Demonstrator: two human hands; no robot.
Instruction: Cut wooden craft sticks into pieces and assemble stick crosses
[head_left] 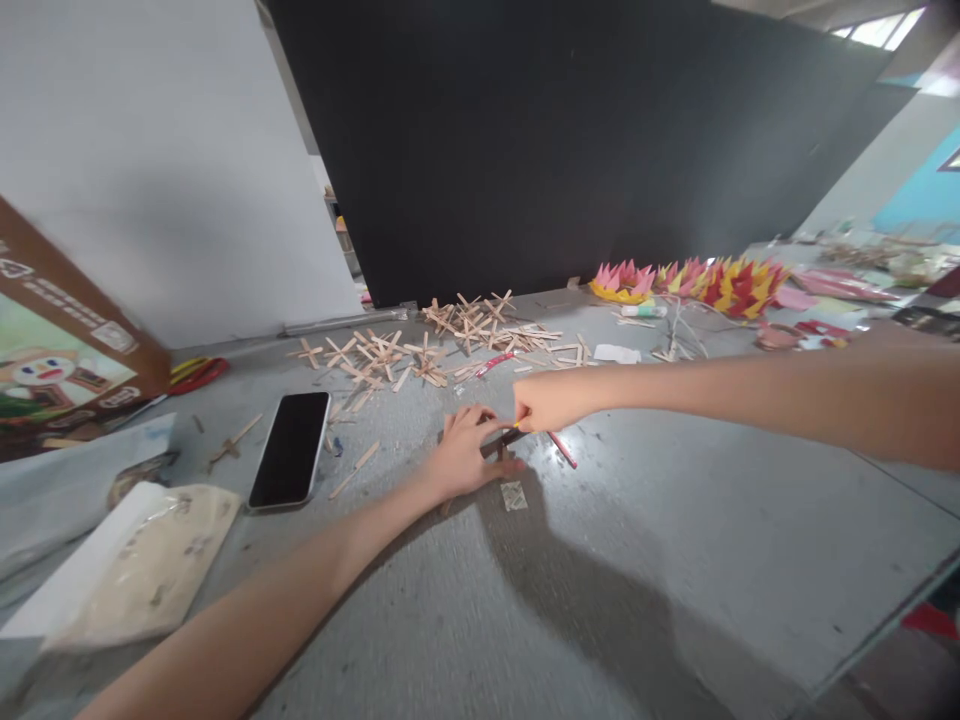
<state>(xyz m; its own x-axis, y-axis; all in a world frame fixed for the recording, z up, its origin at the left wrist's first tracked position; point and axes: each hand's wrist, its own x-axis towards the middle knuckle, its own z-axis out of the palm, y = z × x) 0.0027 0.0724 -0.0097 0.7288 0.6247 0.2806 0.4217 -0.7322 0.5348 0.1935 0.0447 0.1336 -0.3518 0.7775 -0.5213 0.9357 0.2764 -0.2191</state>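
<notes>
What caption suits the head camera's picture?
Left hand and right hand close together over a gray table, crossed wooden sticks beyond.

Moderate light; window [879, 30] overexposed. Glare [564, 448] on the surface [750, 540] centre; shadow [585, 600] extends toward near edge. Clutter [881, 250] at far right corner blurred; margins stretched.

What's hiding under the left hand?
Bits of brown stick peek out between the thumb and fingers of the left hand. The palm covers the tabletop underneath, so anything there can't be seen.
</notes>
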